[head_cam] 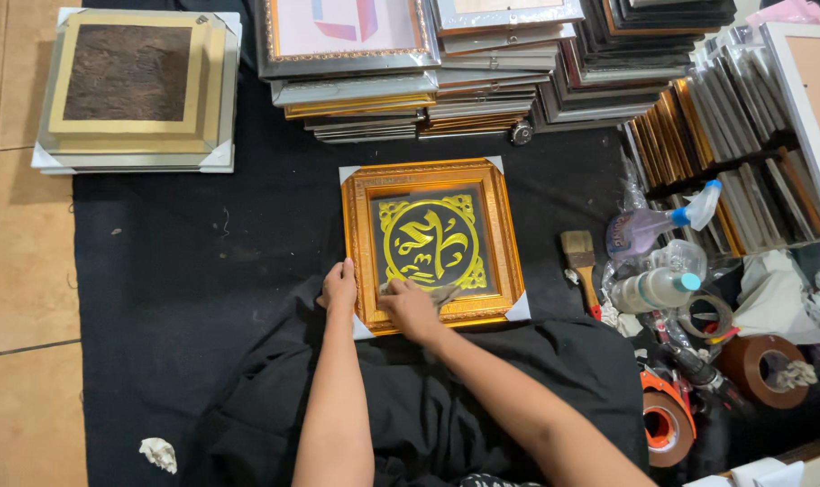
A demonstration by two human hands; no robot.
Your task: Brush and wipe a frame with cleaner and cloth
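A black cloth [184, 271] covers the tiled floor [13, 271]. On it lie a gold frame [432, 242] at centre, frame stacks [482, 72] along the top, brush [579, 261] and tape rolls [761, 365] right.

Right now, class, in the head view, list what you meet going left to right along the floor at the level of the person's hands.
Crumpled white scrap → left hand → gold picture frame → paintbrush → spray bottle → brown tape roll.
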